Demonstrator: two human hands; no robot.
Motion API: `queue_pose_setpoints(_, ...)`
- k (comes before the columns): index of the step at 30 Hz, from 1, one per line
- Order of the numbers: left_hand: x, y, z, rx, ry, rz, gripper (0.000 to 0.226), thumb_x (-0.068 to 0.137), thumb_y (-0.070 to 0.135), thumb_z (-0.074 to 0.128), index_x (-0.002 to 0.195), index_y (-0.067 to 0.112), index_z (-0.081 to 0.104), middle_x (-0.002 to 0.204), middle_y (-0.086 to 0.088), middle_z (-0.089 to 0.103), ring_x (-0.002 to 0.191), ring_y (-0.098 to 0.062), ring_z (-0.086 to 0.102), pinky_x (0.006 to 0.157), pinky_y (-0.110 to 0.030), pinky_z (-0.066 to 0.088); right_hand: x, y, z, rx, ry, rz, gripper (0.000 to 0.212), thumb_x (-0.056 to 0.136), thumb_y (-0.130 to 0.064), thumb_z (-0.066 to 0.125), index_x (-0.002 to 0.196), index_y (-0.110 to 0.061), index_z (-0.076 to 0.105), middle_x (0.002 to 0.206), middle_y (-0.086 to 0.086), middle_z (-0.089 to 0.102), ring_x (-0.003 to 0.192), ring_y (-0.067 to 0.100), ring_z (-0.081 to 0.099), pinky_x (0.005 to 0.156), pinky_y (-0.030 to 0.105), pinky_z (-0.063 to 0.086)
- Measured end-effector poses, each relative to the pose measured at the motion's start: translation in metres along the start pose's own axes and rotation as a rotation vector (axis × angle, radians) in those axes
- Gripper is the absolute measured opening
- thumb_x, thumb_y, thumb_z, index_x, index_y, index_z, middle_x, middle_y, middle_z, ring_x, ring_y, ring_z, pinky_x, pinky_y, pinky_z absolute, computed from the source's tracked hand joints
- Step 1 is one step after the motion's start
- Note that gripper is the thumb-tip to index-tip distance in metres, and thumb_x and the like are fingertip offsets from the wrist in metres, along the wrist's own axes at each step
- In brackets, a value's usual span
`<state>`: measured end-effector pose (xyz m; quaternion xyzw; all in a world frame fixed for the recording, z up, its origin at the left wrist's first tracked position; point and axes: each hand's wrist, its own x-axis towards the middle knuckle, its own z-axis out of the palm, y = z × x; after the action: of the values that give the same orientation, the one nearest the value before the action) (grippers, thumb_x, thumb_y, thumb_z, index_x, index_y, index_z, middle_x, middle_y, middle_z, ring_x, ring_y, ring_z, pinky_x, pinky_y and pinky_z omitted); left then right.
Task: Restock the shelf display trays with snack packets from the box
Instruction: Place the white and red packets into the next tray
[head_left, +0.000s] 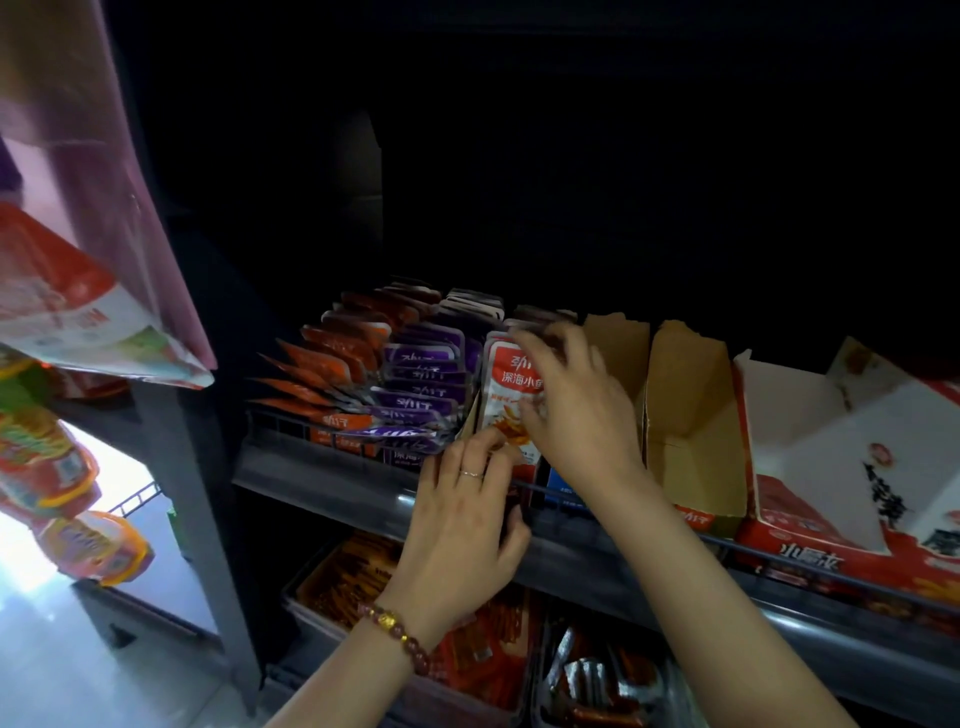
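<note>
In the middle of the frame, on the upper shelf (311, 470), both hands are on the row of red-and-white packets (511, 384), which stand on edge just right of the purple packets (421, 387). The right hand (576, 410) is curled over the front of the row, fingers on the top edge and thumb lower down the face, so it's pinching the packets. The left hand (467, 519) has bent fingertips against the bottom edge. Can't tell if it actually grips or just props.

These look like light, floppy foil sachets. They're probably slick and likely to fan out like the purple ones, so I'd squeeze a small bunch flat by the faces, not by one sealed edge. An empty cardboard tray (691, 415) sits just to the right.
</note>
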<state>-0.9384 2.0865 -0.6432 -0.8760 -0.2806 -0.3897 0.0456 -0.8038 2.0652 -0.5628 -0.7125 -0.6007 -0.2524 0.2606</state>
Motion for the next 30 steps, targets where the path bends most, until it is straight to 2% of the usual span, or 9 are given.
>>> queue_pose_setpoints(3, -0.001, 0.001, 0.000, -0.006, -0.010, -0.013, 0.043, 0.078, 0.032, 0.044, 0.118, 0.015, 0.049, 0.126, -0.003, 0.043, 0.111, -0.020, 0.043, 0.094, -0.034, 0.035, -0.001, -0.003, 0.000, -0.048, 0.001, 0.062, 0.070, 0.078, -0.029, 0.074, 0.139, -0.020, 0.043, 0.135, 0.013, 0.044, 0.114, 0.030, 0.051, 0.075, 0.039, 0.052)
queue_pose_setpoints(6, 0.000, 0.001, 0.000, -0.024, -0.014, -0.022, 0.043, 0.078, 0.031, 0.044, 0.118, 0.016, 0.048, 0.126, -0.004, 0.045, 0.110, -0.020, 0.044, 0.091, -0.039, 0.043, -0.001, -0.008, -0.001, -0.083, -0.020, 0.111, 0.072, 0.083, -0.035, 0.070, 0.144, -0.022, 0.036, 0.142, 0.012, 0.038, 0.122, 0.029, 0.045, 0.086, 0.039, 0.047)
queue_pose_setpoints(9, 0.000, 0.001, 0.000, -0.026, -0.021, -0.023, 0.043, 0.078, 0.031, 0.044, 0.118, 0.016, 0.048, 0.127, -0.003, 0.044, 0.110, -0.019, 0.043, 0.094, -0.038, 0.041, -0.001, -0.011, -0.001, -0.074, -0.027, 0.130, 0.071, 0.087, -0.036, 0.065, 0.147, -0.025, 0.029, 0.147, 0.010, 0.031, 0.126, 0.028, 0.040, 0.091, 0.039, 0.045)
queue_pose_setpoints(11, 0.000, 0.001, -0.001, -0.021, -0.018, -0.015, 0.043, 0.078, 0.031, 0.044, 0.118, 0.016, 0.047, 0.126, -0.003, 0.044, 0.110, -0.019, 0.043, 0.095, -0.034, 0.035, 0.000, -0.011, 0.000, -0.042, -0.054, 0.104, 0.072, 0.088, -0.036, 0.064, 0.148, -0.025, 0.027, 0.148, 0.010, 0.027, 0.126, 0.029, 0.041, 0.089, 0.039, 0.046)
queue_pose_setpoints(14, -0.001, 0.000, -0.002, -0.015, -0.011, -0.004, 0.042, 0.079, 0.031, 0.044, 0.118, 0.017, 0.047, 0.125, -0.002, 0.046, 0.110, -0.019, 0.043, 0.094, -0.034, 0.037, 0.001, -0.009, 0.003, -0.017, -0.074, 0.094, 0.072, 0.087, -0.037, 0.064, 0.148, -0.023, 0.027, 0.146, 0.011, 0.027, 0.122, 0.029, 0.044, 0.084, 0.038, 0.049)
queue_pose_setpoints(19, -0.004, -0.002, -0.002, 0.003, 0.008, 0.015, 0.045, 0.079, 0.029, 0.044, 0.122, 0.016, 0.045, 0.124, -0.001, 0.044, 0.114, -0.019, 0.042, 0.097, -0.036, 0.039, -0.001, -0.006, 0.006, -0.007, -0.014, 0.074, 0.066, 0.087, -0.040, 0.063, 0.144, -0.021, 0.036, 0.141, 0.014, 0.035, 0.116, 0.031, 0.049, 0.078, 0.040, 0.051)
queue_pose_setpoints(25, -0.006, -0.001, -0.002, -0.004, 0.018, 0.017, 0.048, 0.079, 0.027, 0.044, 0.126, 0.015, 0.043, 0.127, -0.004, 0.042, 0.115, -0.021, 0.039, 0.098, -0.032, 0.029, -0.006, -0.004, -0.001, 0.083, 0.048, 0.044, 0.070, 0.084, -0.033, 0.067, 0.144, -0.019, 0.032, 0.139, 0.014, 0.034, 0.109, 0.029, 0.053, 0.074, 0.039, 0.055)
queue_pose_setpoints(27, -0.007, -0.001, -0.001, 0.003, 0.006, 0.012, 0.050, 0.080, 0.027, 0.043, 0.128, 0.015, 0.042, 0.129, -0.004, 0.042, 0.118, -0.021, 0.039, 0.099, -0.032, 0.030, -0.007, -0.006, -0.008, 0.153, 0.089, 0.075, 0.063, 0.087, -0.030, 0.062, 0.141, -0.017, 0.033, 0.136, 0.011, 0.034, 0.106, 0.025, 0.055, 0.074, 0.036, 0.055)
queue_pose_setpoints(30, -0.008, -0.001, -0.002, -0.002, -0.012, 0.010, 0.054, 0.080, 0.028, 0.043, 0.132, 0.014, 0.042, 0.133, -0.004, 0.040, 0.121, -0.022, 0.039, 0.101, -0.034, 0.033, -0.019, -0.009, -0.022, 0.167, 0.119, 0.200, 0.040, 0.091, -0.023, 0.044, 0.131, -0.015, 0.042, 0.125, 0.005, 0.044, 0.104, 0.020, 0.053, 0.083, 0.032, 0.048)
